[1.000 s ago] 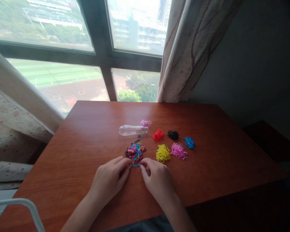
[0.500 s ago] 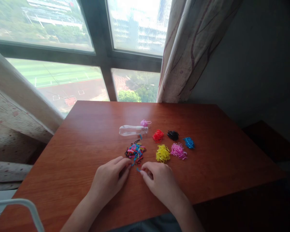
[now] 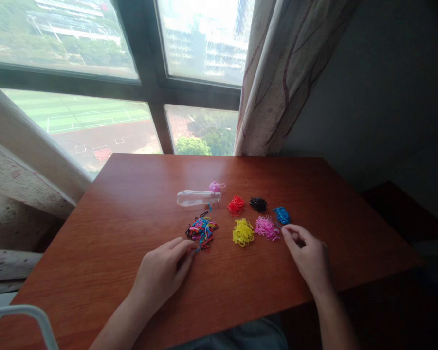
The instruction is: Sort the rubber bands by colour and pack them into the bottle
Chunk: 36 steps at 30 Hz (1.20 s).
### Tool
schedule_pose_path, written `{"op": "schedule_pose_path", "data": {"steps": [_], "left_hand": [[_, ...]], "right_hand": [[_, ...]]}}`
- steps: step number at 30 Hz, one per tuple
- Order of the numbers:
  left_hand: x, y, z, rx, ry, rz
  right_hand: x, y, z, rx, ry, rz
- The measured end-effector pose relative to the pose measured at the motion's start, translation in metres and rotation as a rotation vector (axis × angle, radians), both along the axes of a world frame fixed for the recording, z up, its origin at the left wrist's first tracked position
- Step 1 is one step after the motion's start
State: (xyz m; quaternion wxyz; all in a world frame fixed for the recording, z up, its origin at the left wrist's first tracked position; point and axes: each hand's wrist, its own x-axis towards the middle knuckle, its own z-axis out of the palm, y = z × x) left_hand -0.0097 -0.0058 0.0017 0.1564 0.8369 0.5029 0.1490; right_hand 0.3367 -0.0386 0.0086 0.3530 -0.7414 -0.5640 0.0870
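From where I stand, the person sits at a reddish-brown table (image 3: 131, 204) with both bare hands over it, well apart from each other. The left hand (image 3: 165, 265) rests by the near edge of the mixed pile of rubber bands (image 3: 201, 230), its thumb and forefinger narrowed towards each other; a bit of blue band shows right at the tips, but I cannot tell whether they pinch it. The right hand (image 3: 311, 257) is out at the far side of the sorted heaps, thumb and forefinger drawn narrow just beside the blue bands (image 3: 282, 215). A strand of blue shows there as well, too small for me to say whether the fingers hold it. The pink bands (image 3: 266, 228) lie just left of those fingertips, with the yellow bands (image 3: 243, 232) beside them, nearer the mixed pile. Behind these two sit the red bands (image 3: 235, 205) and the black bands (image 3: 258, 204). Beyond the mixed pile a clear bottle (image 3: 193, 198) lies on its side, a pink cap (image 3: 214, 186) just behind its neck. A window (image 3: 193, 129) lights the tabletop, and a patterned curtain (image 3: 270, 87) hangs at its right.
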Motion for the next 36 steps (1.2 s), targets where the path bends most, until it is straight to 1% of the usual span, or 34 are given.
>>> {"op": "schedule_pose_path", "data": {"steps": [2, 4, 6, 12, 16, 19, 21, 23, 28, 32, 36], "left_hand": [[0.0, 0.0, -0.001, 0.011, 0.0, 0.005], [0.0, 0.001, -0.001, 0.022, 0.003, 0.011], [0.0, 0.001, -0.001, 0.026, 0.005, 0.016], [0.0, 0.001, -0.002, 0.018, 0.008, 0.028], [0.0, 0.001, -0.002, 0.017, 0.005, 0.021], [0.0, 0.001, -0.002, 0.021, -0.004, 0.015], [0.0, 0.0, -0.002, 0.015, -0.01, 0.01], [0.0, 0.0, -0.001, 0.009, -0.015, 0.009], [0.001, -0.001, 0.0, -0.006, -0.021, 0.012], [0.001, -0.001, -0.001, -0.009, -0.007, 0.01], [0.001, -0.001, -0.003, -0.012, -0.006, 0.011]], "right_hand": [[0.02, 0.005, -0.01, 0.03, -0.068, -0.076], [0.031, 0.011, -0.018, 0.047, -0.111, -0.092], [0.035, 0.017, -0.021, 0.055, -0.149, -0.079], [0.035, 0.028, -0.023, 0.073, -0.251, -0.064], [0.033, 0.027, -0.023, 0.117, -0.298, -0.089], [0.026, 0.023, -0.019, 0.139, -0.288, -0.088], [0.016, 0.02, -0.013, 0.161, -0.258, -0.081], [0.0, 0.017, -0.008, 0.183, -0.214, -0.044], [-0.058, 0.007, 0.001, 0.213, -0.074, 0.158], [-0.105, 0.001, -0.002, 0.145, 0.039, 0.347], [-0.135, -0.002, -0.008, 0.05, 0.061, 0.44]]}}
